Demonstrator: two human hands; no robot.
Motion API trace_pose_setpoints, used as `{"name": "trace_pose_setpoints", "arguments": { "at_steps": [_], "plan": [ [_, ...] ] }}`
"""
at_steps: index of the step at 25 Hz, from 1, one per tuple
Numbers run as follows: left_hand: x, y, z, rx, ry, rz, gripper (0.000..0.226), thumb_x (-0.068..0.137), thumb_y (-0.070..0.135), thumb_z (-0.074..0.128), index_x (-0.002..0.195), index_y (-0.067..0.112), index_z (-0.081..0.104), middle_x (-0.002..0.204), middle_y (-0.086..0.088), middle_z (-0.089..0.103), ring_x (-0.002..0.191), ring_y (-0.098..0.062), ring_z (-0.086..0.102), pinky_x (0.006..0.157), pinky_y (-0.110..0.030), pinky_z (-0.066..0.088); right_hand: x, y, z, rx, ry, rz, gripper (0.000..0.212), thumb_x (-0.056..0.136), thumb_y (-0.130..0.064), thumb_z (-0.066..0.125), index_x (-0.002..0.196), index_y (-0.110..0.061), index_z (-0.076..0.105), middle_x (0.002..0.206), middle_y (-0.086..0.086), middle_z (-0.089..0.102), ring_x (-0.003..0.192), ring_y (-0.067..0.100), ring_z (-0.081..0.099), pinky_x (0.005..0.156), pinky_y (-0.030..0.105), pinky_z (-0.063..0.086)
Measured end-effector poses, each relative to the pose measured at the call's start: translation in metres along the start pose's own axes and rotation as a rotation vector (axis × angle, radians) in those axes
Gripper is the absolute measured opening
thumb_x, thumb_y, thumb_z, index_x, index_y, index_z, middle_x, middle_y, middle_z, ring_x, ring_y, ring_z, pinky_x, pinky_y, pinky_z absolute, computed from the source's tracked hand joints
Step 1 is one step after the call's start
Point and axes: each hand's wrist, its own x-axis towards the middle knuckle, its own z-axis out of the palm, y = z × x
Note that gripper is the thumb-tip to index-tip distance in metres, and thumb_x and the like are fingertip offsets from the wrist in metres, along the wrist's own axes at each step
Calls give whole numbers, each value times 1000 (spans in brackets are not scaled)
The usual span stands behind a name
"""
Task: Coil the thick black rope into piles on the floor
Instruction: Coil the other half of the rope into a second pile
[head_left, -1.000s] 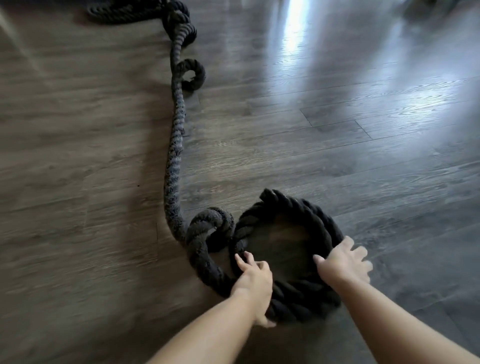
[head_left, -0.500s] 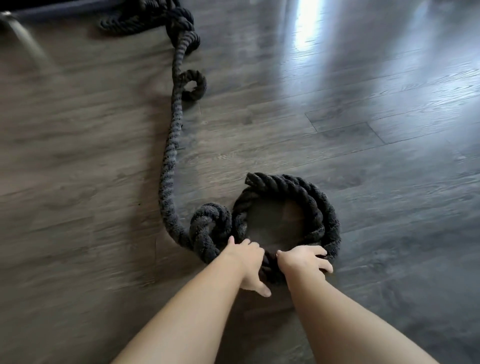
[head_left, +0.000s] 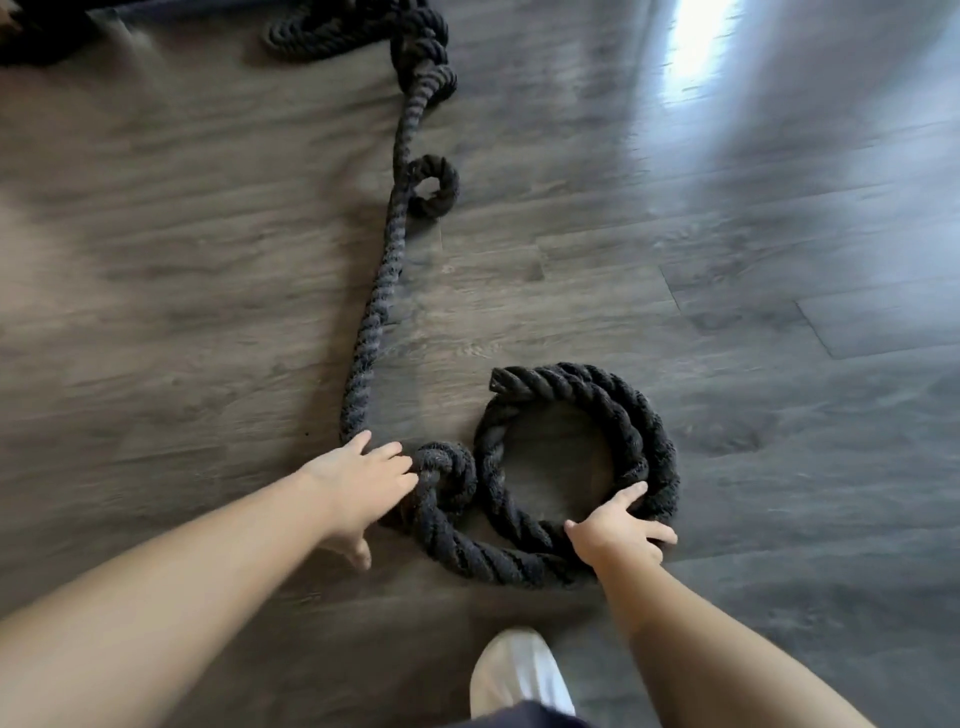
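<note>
Change vs half a second ago: my hands have split apart. They were nearly touching at the near edge of the coil; now the left hand (head_left: 358, 480) has gone out to the left, onto the rope (head_left: 382, 291) where the long run bends into the small kink loop (head_left: 449, 475). Fingers lie over the rope top, thumb pointing back toward me below; looks like a loose grasp, but I can't tell how far the fingers wrap.

Right hand (head_left: 615, 527) has slid right, onto the near-right part of the coil (head_left: 631, 415). Fingers spread, pressing on top of the strands, thumb on the inner side of the ring.

Coil sits just ahead of the right hand: about two turns lying on the floor (head_left: 779, 260), cut end showing at the far-left top of the ring. The kink loop lies between the hands, touching the coil's left side. The rest of the rope runs away from the left hand, past a second small curl, to a tangled heap far ahead.

New in view: a white shoe (head_left: 519, 673) near me, between my forearms.

No labels, brands or writing readable anywhere. Frame has motion blur.
</note>
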Motion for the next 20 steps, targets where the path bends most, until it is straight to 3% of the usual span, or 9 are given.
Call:
{"name": "trace_pose_setpoints", "arguments": {
  "at_steps": [4,8,13,16,18,20],
  "plan": [
    [69,-12,-11,8,102,22,144,63,56,85,154,13,-18,163,-14,-17,149,-31,-14,118,-58,2,32,-24,-13,-173,37,-129,118,82,-61,64,149,-24,-26,145,45,-1,121,52,42,104,47,36],
    [119,-24,-31,29,84,168,152,55,54,89,153,22,-23,160,-11,-27,146,-31,-25,116,-61,-4,54,-42,-22,-289,46,-190,120,79,-64,65,150,-26,-25,144,40,4,118,48,45,102,46,39],
    [146,-37,-14,-3,111,303,162,43,72,85,152,25,-25,160,-14,-27,143,-27,-32,113,-59,-16,80,-67,-38,-425,24,-304,116,81,-60,64,148,-31,-26,148,36,-1,123,47,42,101,45,41],
    [158,-41,-4,-100,113,314,153,51,77,78,152,24,-25,161,-19,-18,147,-33,-22,115,-57,-15,95,-89,-51,-504,9,-395,116,81,-58,66,149,-34,-25,149,34,-1,126,46,39,103,48,40],
    [159,-37,-3,-248,138,337,147,58,79,74,152,25,-26,163,-17,-13,148,-35,-15,118,-53,-8,104,-107,-64,-585,8,-472,117,80,-58,67,149,-35,-25,149,34,-2,127,46,39,102,48,40],
    [154,-41,-2,-562,217,357,140,63,75,74,151,30,-25,165,-7,-6,150,-28,-8,121,-41,-2,113,-126,-75,-649,-14,-530,117,80,-56,68,149,-36,-25,150,32,-3,128,46,37,102,49,41]
  ]
}}
